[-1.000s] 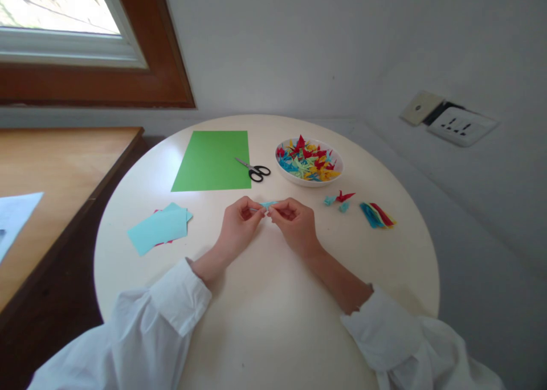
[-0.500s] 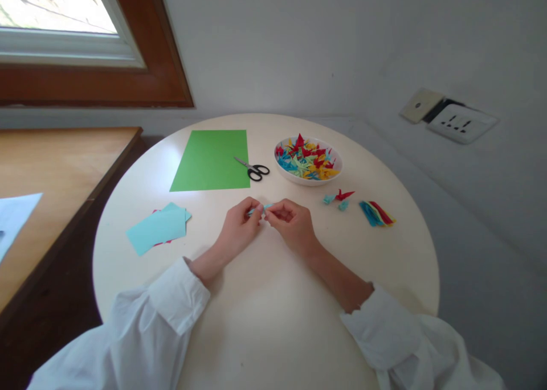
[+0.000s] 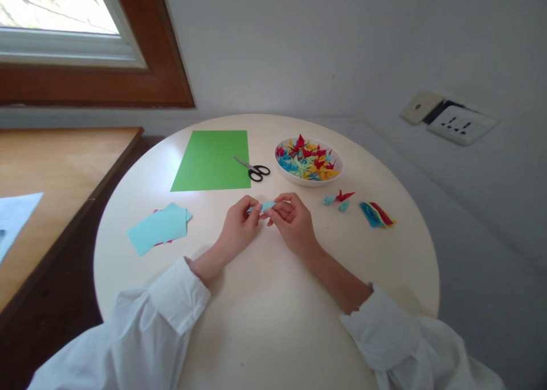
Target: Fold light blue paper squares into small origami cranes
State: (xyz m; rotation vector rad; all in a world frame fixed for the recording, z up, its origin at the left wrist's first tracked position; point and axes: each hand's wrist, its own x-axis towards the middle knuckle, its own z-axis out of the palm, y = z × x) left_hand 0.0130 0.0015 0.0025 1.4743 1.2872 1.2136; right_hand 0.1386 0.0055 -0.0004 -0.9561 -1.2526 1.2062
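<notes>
Between my two hands is a small folded piece of light blue paper point(image 3: 267, 206), held just above the table in the middle of the head view. My left hand point(image 3: 241, 219) pinches its left end between thumb and forefinger. The thumb and fingers of my right hand point(image 3: 294, 218) close on its right end. Fingertips hide part of the folds, so its exact shape cannot be made out. To the right of my right hand lie a red paper crane point(image 3: 344, 196) and two small light blue folded pieces point(image 3: 343, 206).
A white bowl point(image 3: 294, 179) full of colourful paper cranes stands at the back. Black-handled scissors point(image 3: 255, 172) overlap a green sheet point(image 3: 209, 162). Light blue and red paper point(image 3: 158, 228) lies at left, a fan of coloured strips point(image 3: 376, 214) at right, all on a round table point(image 3: 265, 321).
My right hand's fingers have shifted slightly up and spread a little, so more of the light blue paper shows between the hands. The left hand stays nearly in place.
</notes>
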